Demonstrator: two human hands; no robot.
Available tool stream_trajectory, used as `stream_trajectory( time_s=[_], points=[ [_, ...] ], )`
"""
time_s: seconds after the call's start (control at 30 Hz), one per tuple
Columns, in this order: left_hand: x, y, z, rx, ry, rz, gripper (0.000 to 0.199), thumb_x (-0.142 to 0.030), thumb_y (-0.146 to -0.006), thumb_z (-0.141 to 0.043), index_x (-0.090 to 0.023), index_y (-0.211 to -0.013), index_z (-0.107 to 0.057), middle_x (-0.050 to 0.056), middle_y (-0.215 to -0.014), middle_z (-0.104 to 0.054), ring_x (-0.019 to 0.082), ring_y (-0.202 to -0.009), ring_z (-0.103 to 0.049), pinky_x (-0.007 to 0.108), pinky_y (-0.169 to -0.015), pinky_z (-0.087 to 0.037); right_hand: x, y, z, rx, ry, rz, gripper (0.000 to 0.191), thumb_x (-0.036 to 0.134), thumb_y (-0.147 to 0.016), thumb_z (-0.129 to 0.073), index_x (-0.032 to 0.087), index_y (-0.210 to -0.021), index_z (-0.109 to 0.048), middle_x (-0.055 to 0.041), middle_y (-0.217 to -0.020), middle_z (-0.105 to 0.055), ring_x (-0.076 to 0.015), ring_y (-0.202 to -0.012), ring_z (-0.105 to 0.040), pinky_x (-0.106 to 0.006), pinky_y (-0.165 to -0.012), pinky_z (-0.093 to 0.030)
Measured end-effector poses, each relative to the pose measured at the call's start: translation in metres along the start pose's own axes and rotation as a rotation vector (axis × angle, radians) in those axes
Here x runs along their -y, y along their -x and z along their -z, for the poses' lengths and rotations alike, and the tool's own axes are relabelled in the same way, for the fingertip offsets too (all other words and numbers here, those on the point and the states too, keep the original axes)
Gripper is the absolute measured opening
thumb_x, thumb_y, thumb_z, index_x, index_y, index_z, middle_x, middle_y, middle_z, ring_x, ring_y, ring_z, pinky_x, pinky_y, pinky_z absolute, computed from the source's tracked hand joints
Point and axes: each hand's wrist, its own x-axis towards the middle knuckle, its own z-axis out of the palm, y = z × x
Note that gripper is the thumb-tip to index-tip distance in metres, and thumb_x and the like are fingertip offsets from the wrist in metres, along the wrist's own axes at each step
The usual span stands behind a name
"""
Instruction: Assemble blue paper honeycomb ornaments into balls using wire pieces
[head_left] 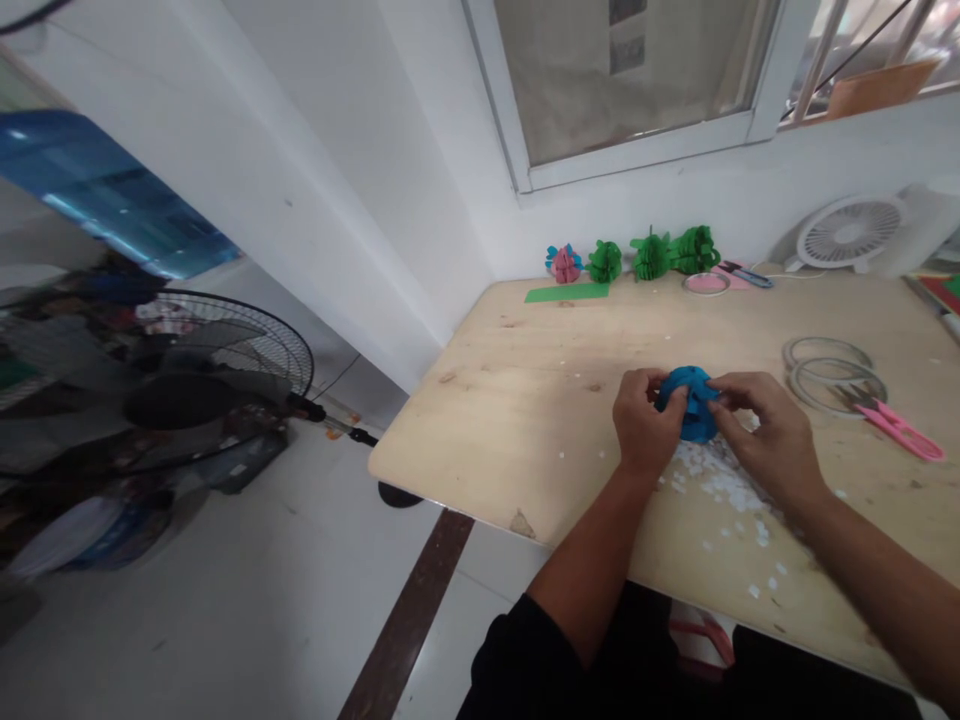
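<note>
A round blue paper craft [697,425], built from curved strips, is held just above the wooden table [517,400]. My left hand [646,415] pinches its left side, thumb across the front. On its upper right, the thumb and fingers of my right hand [769,430] grip the paper. Small white paper bits [724,480] lie scattered on the wood below both hands. To the right rest pink-handled snips [900,428], their blades over one of two wire rings [836,385].
Along the wall stand a pink-and-blue paper craft [564,264] and several green ones [651,256], with a green strip [566,293] in front. A small white fan [851,232] sits at the back right. Left of the table are a large floor fan [225,350] and a blue water bottle [112,195].
</note>
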Motion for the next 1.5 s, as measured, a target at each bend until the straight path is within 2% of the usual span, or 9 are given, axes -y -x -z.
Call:
stream_trajectory(
  time_s=[0.2,0.37,0.6,1.0,1.17,1.37,1.5],
  points=[
    [-0.0018,0.0018,-0.0014,-0.017,-0.030,0.012,0.016,-0.016,-0.079,-0.070,-0.020,-0.090,-0.059,0.002,-0.089,-0.065,0.016,-0.083,-0.062,0.026,-0.075,-0.050,0.0009,0.0000,-0.0009,-0.010,0.027,0.033,0.014,0.027,-0.089,-0.063,0.023,-0.102,-0.067,-0.0053,-0.094,-0.066,-0.0169,-0.071,-0.062,-0.035,-0.070,-0.054],
    [-0.0010,0.0039,-0.0013,-0.018,-0.114,-0.065,0.011,-0.016,-0.082,-0.067,-0.021,-0.082,-0.057,0.002,-0.086,-0.062,0.015,-0.080,-0.060,0.026,-0.074,-0.049,0.0040,0.0012,-0.0027,-0.040,0.050,0.053,0.014,0.027,-0.090,-0.062,0.023,-0.101,-0.069,-0.0066,-0.095,-0.067,-0.0179,-0.071,-0.062,-0.038,-0.071,-0.055],
    [0.0015,0.0032,-0.0015,-0.028,-0.098,-0.080,0.011,-0.013,-0.082,-0.065,-0.020,-0.082,-0.057,0.002,-0.085,-0.062,0.014,-0.080,-0.060,0.025,-0.075,-0.049,0.0067,0.0027,-0.0041,-0.054,0.060,0.101,0.015,0.023,-0.091,-0.059,0.022,-0.102,-0.070,-0.0092,-0.098,-0.070,-0.0236,-0.090,-0.068,-0.042,-0.081,-0.056],
    [-0.0002,0.0035,-0.0007,-0.030,-0.073,-0.041,0.013,-0.012,-0.082,-0.064,-0.020,-0.078,-0.055,0.000,-0.081,-0.060,0.013,-0.077,-0.058,0.025,-0.075,-0.049,0.0043,0.0042,-0.0063,-0.056,0.133,0.114,0.021,0.025,-0.090,-0.060,0.022,-0.106,-0.072,-0.0113,-0.106,-0.070,-0.0274,-0.102,-0.066,-0.048,-0.091,-0.053],
    [-0.0016,0.0034,-0.0002,-0.017,-0.056,-0.013,0.011,-0.013,-0.082,-0.064,-0.020,-0.078,-0.057,0.000,-0.081,-0.061,0.013,-0.076,-0.059,0.025,-0.073,-0.048,0.0023,0.0041,-0.0048,-0.084,0.162,0.053,0.019,0.030,-0.088,-0.062,0.024,-0.102,-0.074,-0.0097,-0.098,-0.069,-0.0273,-0.096,-0.064,-0.048,-0.088,-0.052],
    [-0.0008,0.0032,-0.0003,0.001,-0.062,-0.003,0.010,-0.011,-0.082,-0.064,-0.019,-0.079,-0.059,0.000,-0.081,-0.062,0.013,-0.076,-0.060,0.025,-0.072,-0.049,0.0036,0.0042,-0.0037,-0.036,0.073,-0.084,0.018,0.031,-0.088,-0.061,0.024,-0.101,-0.072,-0.0062,-0.089,-0.070,-0.0227,-0.080,-0.066,-0.041,-0.075,-0.055],
    [-0.0015,0.0033,0.0001,0.003,-0.059,0.000,0.010,-0.010,-0.081,-0.064,-0.019,-0.079,-0.059,0.000,-0.081,-0.062,0.013,-0.076,-0.061,0.024,-0.072,-0.049,-0.0011,0.0048,-0.0042,-0.037,0.108,-0.111,0.016,0.032,-0.087,-0.061,0.023,-0.095,-0.071,-0.0055,-0.084,-0.071,-0.0217,-0.073,-0.065,-0.039,-0.069,-0.055]
  ],
)
